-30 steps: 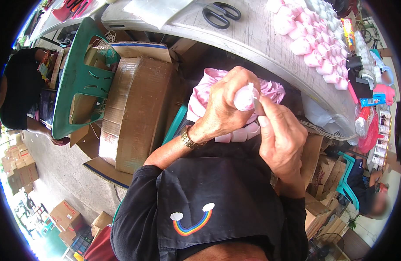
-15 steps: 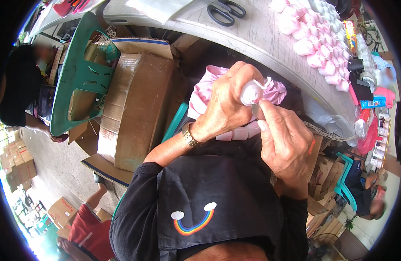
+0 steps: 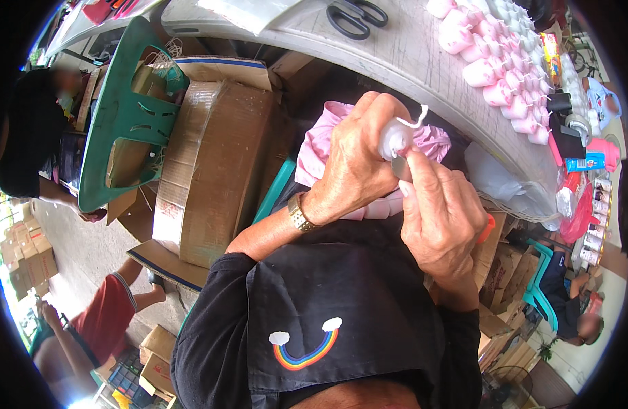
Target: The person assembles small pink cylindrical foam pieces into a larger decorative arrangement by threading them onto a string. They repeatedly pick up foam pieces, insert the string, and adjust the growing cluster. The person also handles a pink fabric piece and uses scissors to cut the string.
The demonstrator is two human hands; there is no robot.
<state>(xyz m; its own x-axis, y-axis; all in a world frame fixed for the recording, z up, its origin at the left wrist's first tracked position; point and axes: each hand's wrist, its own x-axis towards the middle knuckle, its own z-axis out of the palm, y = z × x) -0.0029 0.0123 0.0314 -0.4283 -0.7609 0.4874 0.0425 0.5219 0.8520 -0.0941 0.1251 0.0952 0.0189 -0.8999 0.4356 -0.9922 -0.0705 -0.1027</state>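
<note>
Nearest the camera, the person's black shirt with a small rainbow patch (image 3: 306, 346) fills the lower frame, and both forearms rise from it to meet in front of the chest. The left hand (image 3: 358, 160), with a gold-coloured wristband (image 3: 300, 213) on its wrist, is closed around a small white rounded piece with a thin white string (image 3: 396, 136); the piece sits at the top of the fist, between thumb and forefinger, its string curling up and to the right. The right hand (image 3: 442, 218) lies just beside and below it, fingers bent, forefinger raised so that its tip touches the piece from the right. So the piece lies up and left of the right hand, which pinches at it rather than holding it. A pink cloth (image 3: 321, 136) lies behind the hands. Further off, a large brown cardboard box (image 3: 212, 163) stands to the left beside a green plastic chair (image 3: 126, 126). Beyond, the pale grey desk (image 3: 409, 54) carries black-handled scissors (image 3: 358, 17) and rows of small pink and white pieces (image 3: 498, 61).
</note>
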